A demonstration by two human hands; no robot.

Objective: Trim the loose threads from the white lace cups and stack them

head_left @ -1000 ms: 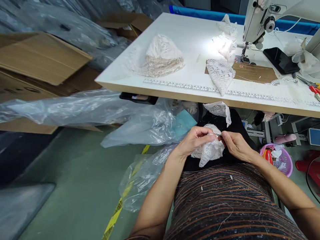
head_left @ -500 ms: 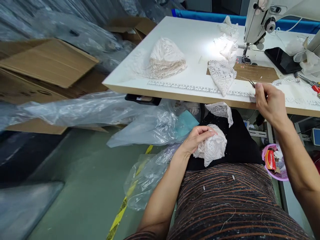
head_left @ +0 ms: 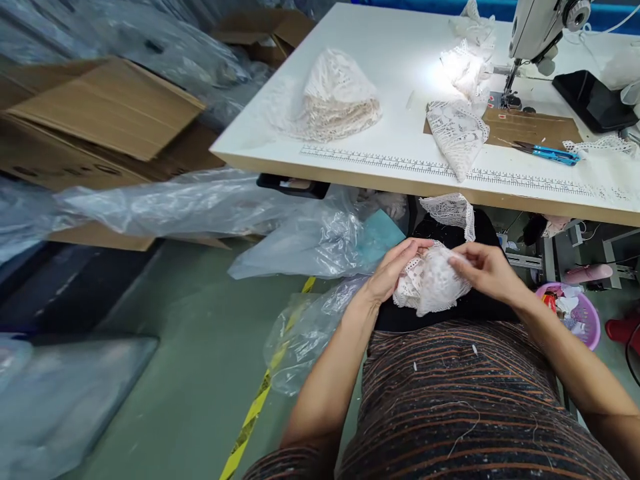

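Observation:
A bunched piece of white lace (head_left: 440, 283) lies over my lap, between both hands. My left hand (head_left: 393, 267) is closed on its left side, and my right hand (head_left: 485, 267) pinches its right side. A lace strip (head_left: 450, 210) hangs at the table's front edge, just above the hands. On the white table, another lace piece (head_left: 457, 133) trails back beside the sewing machine (head_left: 535, 33). Blue-handled snips (head_left: 550, 155) lie on the table near a brown card (head_left: 535, 127). A stack of white lace (head_left: 340, 100) sits farther left.
A printed ruler (head_left: 400, 162) runs along the table's front edge (head_left: 350, 178). A black phone (head_left: 593, 100) lies at the right. Cardboard boxes (head_left: 105, 107) and plastic sheeting (head_left: 200, 203) stand at left. A pink basket (head_left: 590, 320) is beneath the table.
My right hand has left the table and moved down to the lace in my lap; the snips now lie on the table. The view has shifted slightly.

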